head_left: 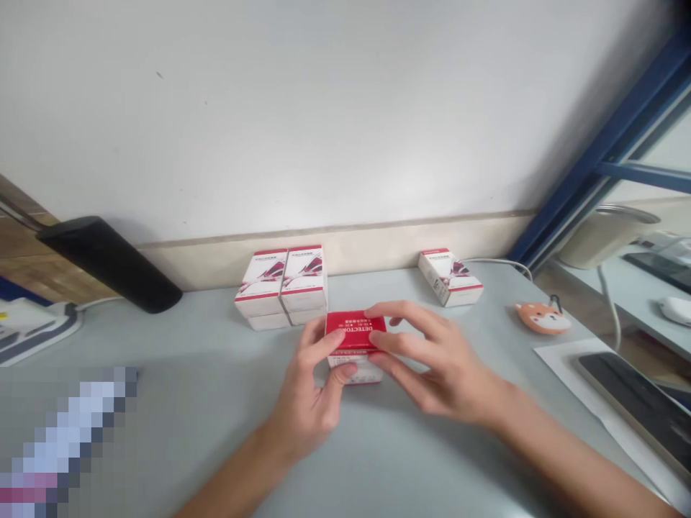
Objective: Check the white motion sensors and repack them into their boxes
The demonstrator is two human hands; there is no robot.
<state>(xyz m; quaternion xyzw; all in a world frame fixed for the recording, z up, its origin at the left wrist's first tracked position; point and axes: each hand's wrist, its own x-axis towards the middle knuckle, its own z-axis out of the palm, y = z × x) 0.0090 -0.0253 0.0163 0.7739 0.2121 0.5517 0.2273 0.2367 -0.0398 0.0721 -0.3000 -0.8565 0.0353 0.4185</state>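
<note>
A small white carton with a red top (355, 332) printed "DETECTOR" is held just above the grey table (178, 345), or rests on it; I cannot tell which. My left hand (309, 392) grips its left side and front corner. My right hand (432, 360) holds its right side, with the fingers spread across the red top's edge. Behind the hands, white cartons with red trim stand against the wall: two side by side (283, 280) on a lower carton, and one alone (450, 277) to the right.
An orange fox-faced pouch (543, 318) lies at right, near a dark tablet on white paper (631, 399). A black cylinder (111, 263) lies at left beside a white device (32, 329). A pixelated patch (68, 446) covers the lower left. A wall and a blue window frame bound the far side.
</note>
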